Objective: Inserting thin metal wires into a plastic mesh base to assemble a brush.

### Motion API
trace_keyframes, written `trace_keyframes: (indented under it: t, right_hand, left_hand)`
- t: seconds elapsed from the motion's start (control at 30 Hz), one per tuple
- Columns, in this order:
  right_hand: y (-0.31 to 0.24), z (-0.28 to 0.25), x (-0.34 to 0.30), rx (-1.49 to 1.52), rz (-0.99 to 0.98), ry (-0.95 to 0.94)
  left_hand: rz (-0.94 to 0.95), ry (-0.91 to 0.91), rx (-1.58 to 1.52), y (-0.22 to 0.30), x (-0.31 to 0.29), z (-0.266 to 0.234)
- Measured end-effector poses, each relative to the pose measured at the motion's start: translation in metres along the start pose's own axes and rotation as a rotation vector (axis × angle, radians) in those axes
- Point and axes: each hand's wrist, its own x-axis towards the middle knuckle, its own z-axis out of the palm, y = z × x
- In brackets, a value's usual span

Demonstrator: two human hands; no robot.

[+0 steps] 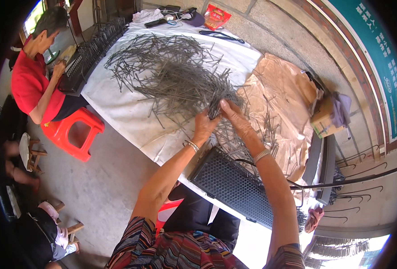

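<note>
A bundle of thin dark grey sticks (215, 99) is gathered upright between my two hands. My left hand (204, 127) is closed round its left side. My right hand (235, 117) grips it from the right, thumb laid along the sticks. Just beyond my hands spreads a large tangled heap of the same loose sticks (171, 74). Below my hands, at the table's near edge, lies a black tray with a honeycomb of holes (234, 184). My right forearm passes over its right part.
A white cloth (118, 107) and brown paper (281, 116) cover the table; more sticks lie on the paper. At the back are a red packet (216, 18) and dark strap (221, 36). A person in red (37, 83) works at another black rack. A red stool (75, 132) and carton (326, 119) stand nearby.
</note>
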Motion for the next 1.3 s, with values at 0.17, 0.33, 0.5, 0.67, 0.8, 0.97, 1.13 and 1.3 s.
trace_keyframes:
  t: [0.17, 0.33, 0.5, 0.67, 0.8, 0.97, 1.13, 1.3]
  right_hand:
    - [0.004, 0.044, 0.007, -0.008, -0.169, 0.194]
    - [-0.003, 0.042, 0.013, 0.331, -0.082, 0.427]
    - [0.006, 0.049, 0.01, 0.37, -0.152, 0.38]
    - [0.017, 0.043, 0.015, 0.316, -0.194, 0.424]
    - [0.004, 0.057, 0.016, 0.122, -0.204, 0.48]
    - [0.028, 0.029, 0.047, 0.116, -0.219, 0.563]
    - [0.014, 0.014, 0.066, 0.385, -0.295, 0.659]
    - [-0.021, -0.038, 0.058, 0.345, -0.342, 0.784]
  left_hand:
    - [0.023, -0.007, -0.019, -0.005, -0.006, -0.008]
    - [0.128, 0.052, 0.233, 0.009, -0.007, 0.01]
    - [0.082, -0.039, 0.048, 0.002, -0.017, 0.002]
    - [0.158, -0.053, -0.088, -0.018, -0.019, 0.008]
    - [-0.029, -0.275, -0.434, -0.039, -0.017, -0.009]
    - [-0.016, -0.104, -0.182, -0.026, -0.014, 0.016]
    - [-0.046, -0.214, 0.26, -0.019, -0.016, -0.004]
    - [-0.333, -0.345, 0.04, 0.008, -0.009, -0.018]
